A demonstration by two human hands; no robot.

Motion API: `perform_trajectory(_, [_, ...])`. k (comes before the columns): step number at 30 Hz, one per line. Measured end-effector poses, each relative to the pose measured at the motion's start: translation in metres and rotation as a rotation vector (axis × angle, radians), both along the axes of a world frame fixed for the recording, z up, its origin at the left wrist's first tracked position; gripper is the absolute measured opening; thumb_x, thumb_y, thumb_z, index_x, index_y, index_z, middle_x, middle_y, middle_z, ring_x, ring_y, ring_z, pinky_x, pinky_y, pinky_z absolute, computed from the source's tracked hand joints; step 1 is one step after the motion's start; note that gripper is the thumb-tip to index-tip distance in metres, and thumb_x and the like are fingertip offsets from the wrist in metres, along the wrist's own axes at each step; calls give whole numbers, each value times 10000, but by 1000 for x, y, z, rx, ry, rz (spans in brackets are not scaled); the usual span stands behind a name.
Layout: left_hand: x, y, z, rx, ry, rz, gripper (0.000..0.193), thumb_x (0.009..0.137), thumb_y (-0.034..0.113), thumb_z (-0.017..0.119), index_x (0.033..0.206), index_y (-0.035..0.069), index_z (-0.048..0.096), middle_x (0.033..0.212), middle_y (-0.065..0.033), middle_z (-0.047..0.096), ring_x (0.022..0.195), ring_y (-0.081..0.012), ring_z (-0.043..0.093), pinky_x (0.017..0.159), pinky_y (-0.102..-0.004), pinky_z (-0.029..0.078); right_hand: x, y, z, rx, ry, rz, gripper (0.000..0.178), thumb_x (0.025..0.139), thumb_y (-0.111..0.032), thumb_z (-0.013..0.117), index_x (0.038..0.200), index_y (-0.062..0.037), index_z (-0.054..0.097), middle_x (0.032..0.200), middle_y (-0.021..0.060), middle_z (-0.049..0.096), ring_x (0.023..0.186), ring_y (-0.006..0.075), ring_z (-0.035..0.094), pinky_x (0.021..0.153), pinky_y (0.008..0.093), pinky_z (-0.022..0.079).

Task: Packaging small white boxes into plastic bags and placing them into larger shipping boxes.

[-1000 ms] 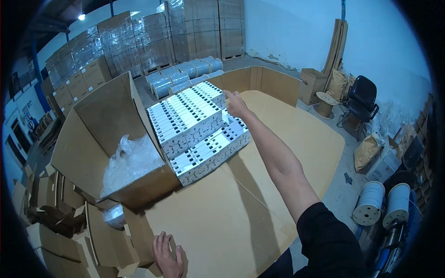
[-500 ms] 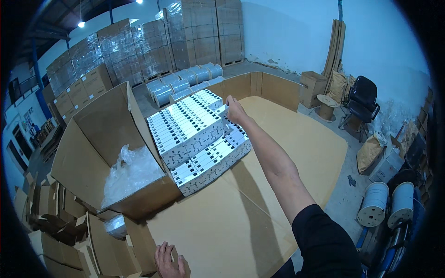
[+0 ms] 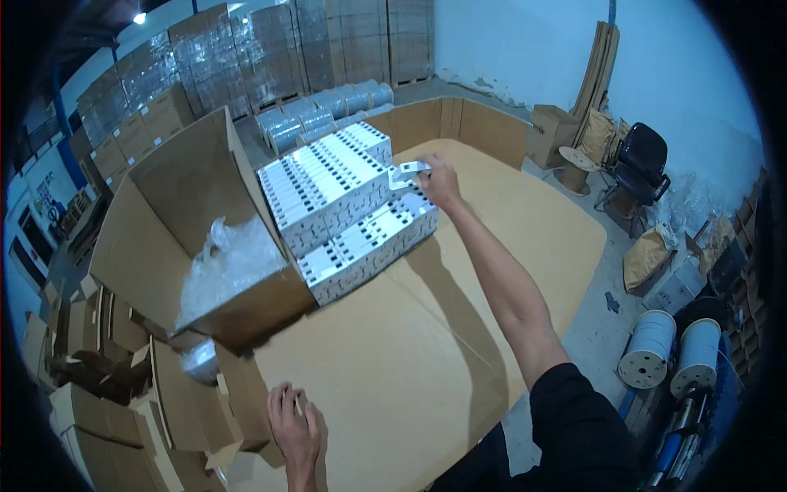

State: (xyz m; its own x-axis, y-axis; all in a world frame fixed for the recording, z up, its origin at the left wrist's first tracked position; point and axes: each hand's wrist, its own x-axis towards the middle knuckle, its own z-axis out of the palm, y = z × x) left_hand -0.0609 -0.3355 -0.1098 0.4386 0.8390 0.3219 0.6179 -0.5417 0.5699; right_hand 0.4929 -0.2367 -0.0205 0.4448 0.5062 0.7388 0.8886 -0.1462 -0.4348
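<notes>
Out over the table, my right hand [image 3: 443, 182] is closed round one end of a small white box [image 3: 409, 169] with dark squares on it. The box is lifted just beside the stack of white boxes [image 3: 336, 184]. That stack stands in two stepped layers, its rows of slim boxes marked with the same dark squares. My left hand [image 3: 295, 428] lies at the near left side of the brown tabletop [image 3: 369, 361], fingers apart and holding nothing. It is next to an open cardboard carton [image 3: 243, 402].
A large open carton [image 3: 246, 316] with clear plastic wrap [image 3: 225, 266] inside stands left of the stack. A cardboard wall [image 3: 492, 134] borders the table's far end. Several cartons crowd the lower left. Cable reels [image 3: 648, 348] and a black chair [image 3: 642, 164] stand right.
My right hand has drawn back slightly rightward from the stack, and a white box now shows in its grip. My left hand has come further into view.
</notes>
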Motion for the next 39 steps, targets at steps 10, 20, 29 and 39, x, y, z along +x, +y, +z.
perform_trajectory(10, [29,46,7,-312,-502,-2,298,1006,121,592,1277,-4,586,1044,-113,684,974,-198,665,892,-322,541,-211,-90,-20,54,307,318,269,848,-26,724,1115,-37,691,963,57,696,702,99,628,604,248,503])
perform_trajectory(20, [-2,60,-4,-708,-902,-27,354,1071,259,518,1374,76,508,1075,-100,669,946,-130,646,745,-285,554,-380,-97,-59,-62,344,768,284,804,41,701,1079,-4,644,1216,172,591,967,272,665,772,329,567])
perform_trajectory(29, [10,60,-1,-471,-780,7,568,910,-61,651,1398,66,391,1142,-143,656,1055,-180,647,933,-314,523,-360,-77,-106,-166,872,781,240,895,33,655,1108,2,549,1134,143,655,992,199,691,796,305,550])
perform_trajectory(39, [6,62,-1,-356,-518,18,519,910,-95,597,1375,38,409,1141,-163,671,1102,-212,651,979,-329,506,-357,-82,-95,-286,709,749,412,870,70,658,1221,-15,461,1119,192,664,1116,302,675,948,391,530])
